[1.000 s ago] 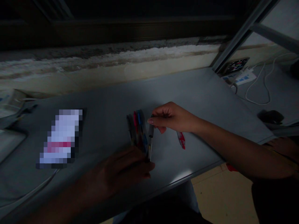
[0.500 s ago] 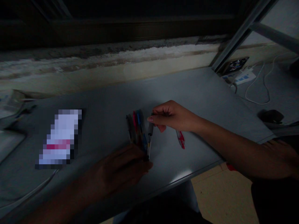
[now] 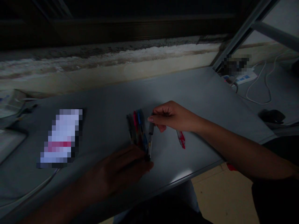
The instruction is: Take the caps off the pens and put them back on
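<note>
A black pen (image 3: 151, 137) with a clear barrel is held at a tilt between my two hands. My right hand (image 3: 169, 116) pinches its dark upper end between thumb and fingers. Lower down, the thumb and fingers of my left hand (image 3: 123, 165) close on its black bottom end. Just beyond my left fingers lie a black pen (image 3: 130, 124), a red pen (image 3: 135, 119) and a blue pen (image 3: 140, 118), side by side, with their near ends partly hidden. A red pen with a clear part (image 3: 181, 140) lies below my right wrist.
A lit phone (image 3: 62, 133), blurred out, lies on the grey table (image 3: 102, 102) at left, with a cable (image 3: 44, 186) near its lower end. White items (image 3: 10, 101) sit at the far left. On the right are a power strip (image 3: 246, 76), a white cord (image 3: 268, 96) and a dark object (image 3: 272, 115).
Both hands keep the same hold on the black pen, almost unmoved. The whole view has shifted very slightly.
</note>
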### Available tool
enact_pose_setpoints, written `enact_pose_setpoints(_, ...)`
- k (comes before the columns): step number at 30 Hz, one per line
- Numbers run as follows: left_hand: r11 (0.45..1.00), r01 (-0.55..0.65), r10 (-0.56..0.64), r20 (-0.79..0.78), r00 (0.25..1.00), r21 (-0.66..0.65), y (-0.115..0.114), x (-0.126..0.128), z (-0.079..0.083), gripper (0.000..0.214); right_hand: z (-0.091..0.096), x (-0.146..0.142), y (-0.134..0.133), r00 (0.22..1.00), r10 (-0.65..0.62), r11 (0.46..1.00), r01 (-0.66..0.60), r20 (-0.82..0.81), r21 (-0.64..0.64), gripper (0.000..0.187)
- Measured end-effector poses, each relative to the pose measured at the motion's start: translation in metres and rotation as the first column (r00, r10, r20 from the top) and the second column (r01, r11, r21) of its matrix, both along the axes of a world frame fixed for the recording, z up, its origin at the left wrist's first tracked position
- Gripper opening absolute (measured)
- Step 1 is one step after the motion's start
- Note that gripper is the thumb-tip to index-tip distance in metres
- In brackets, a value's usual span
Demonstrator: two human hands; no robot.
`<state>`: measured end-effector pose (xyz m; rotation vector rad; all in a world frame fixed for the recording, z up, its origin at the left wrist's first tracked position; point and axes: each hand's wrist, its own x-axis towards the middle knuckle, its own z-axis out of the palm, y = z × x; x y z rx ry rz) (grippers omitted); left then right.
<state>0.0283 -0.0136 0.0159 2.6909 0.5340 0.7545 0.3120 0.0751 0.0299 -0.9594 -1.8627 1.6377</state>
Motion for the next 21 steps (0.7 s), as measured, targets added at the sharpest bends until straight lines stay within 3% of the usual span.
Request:
enact_pose_setpoints(6, 1.0, 0.008, -0.007, -0.039, 0.999, 0.008, 0.0, -0.004, 0.0, 0.023, 0.001, 0.0, 0.0, 1.0, -0.011, 1.0, 0.011, 0.015, -0.005, 0.058)
enact_pose_setpoints(10, 0.999, 0.026, -0.027, 0.02, 0.999, 0.019, 0.001, -0.003, -0.005, 0.018, 0.001, 0.0, 0.0, 0.998, -0.037, 0.999, 0.037, 0.043, -0.008, 0.059)
enact_pose_setpoints(15, 1.0, -0.003, 0.005, 0.063, 0.998, -0.031, -0.003, -0.004, -0.011, 0.033, 0.004, -0.001, -0.001, 0.999, -0.026, 0.999, 0.025, 0.033, 0.026, 0.061)
enact_pose_setpoints(21, 0.999, 0.008, -0.009, -0.023, 1.0, -0.047, -0.001, -0.006, -0.008, 0.031, 0.004, 0.0, -0.001, 0.999, -0.024, 0.999, 0.023, 0.035, 0.025, 0.059)
